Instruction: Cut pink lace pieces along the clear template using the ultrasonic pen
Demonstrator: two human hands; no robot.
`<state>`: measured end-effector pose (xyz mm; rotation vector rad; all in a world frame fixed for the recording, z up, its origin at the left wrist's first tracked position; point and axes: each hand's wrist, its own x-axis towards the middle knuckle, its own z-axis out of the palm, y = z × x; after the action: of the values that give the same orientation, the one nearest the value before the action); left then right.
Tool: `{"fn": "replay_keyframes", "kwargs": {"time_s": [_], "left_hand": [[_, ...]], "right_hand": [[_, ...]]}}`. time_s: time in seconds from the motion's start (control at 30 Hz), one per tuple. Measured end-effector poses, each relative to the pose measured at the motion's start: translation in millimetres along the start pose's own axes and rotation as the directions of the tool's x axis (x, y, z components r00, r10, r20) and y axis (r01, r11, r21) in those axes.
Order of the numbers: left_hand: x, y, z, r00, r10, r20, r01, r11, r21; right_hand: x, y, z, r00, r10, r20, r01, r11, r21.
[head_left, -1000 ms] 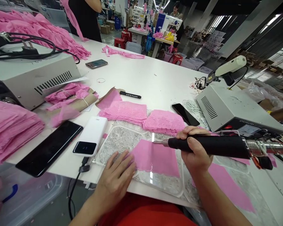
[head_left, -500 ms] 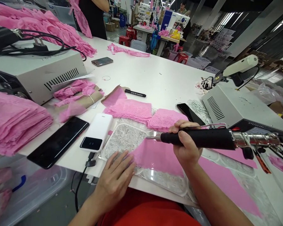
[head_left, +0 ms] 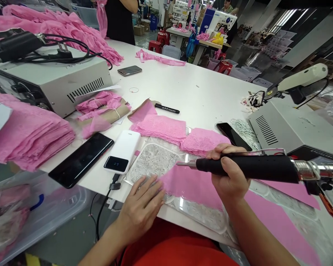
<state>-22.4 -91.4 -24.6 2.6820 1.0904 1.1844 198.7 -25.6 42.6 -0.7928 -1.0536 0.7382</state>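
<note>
My right hand is wrapped round a black cylindrical tool with a metal tip. The tip points left, at the upper edge of a pink fabric piece lying on a clear plastic tray. My left hand lies flat with fingers stretched, its fingertips at the fabric's left corner. Two stacks of pink lace, a left stack and a right stack, sit just behind the tray.
White power bank, black phone and folded pink fabric lie left. Grey machine boxes stand left and right. A black marker lies behind the stacks. A person stands across the table.
The whole view has shifted, so things appear a little further right. Both hands keep nearly the same places on the fabric and tool.
</note>
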Motion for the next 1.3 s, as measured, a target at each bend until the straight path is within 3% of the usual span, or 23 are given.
{"fn": "replay_keyframes", "kwargs": {"time_s": [0.8, 1.3], "left_hand": [[-7.9, 0.4, -5.2, 1.000, 0.008, -0.002, -0.008, 1.000, -0.026], [-8.9, 0.6, -7.6, 1.000, 0.003, -0.002, -0.003, 0.999, -0.044]], "right_hand": [[-16.2, -6.7, 12.0, 0.993, 0.039, 0.115, -0.037, 0.999, -0.017], [-22.7, -9.3, 15.9, 0.984, 0.065, 0.165, -0.077, 0.995, 0.066]]}}
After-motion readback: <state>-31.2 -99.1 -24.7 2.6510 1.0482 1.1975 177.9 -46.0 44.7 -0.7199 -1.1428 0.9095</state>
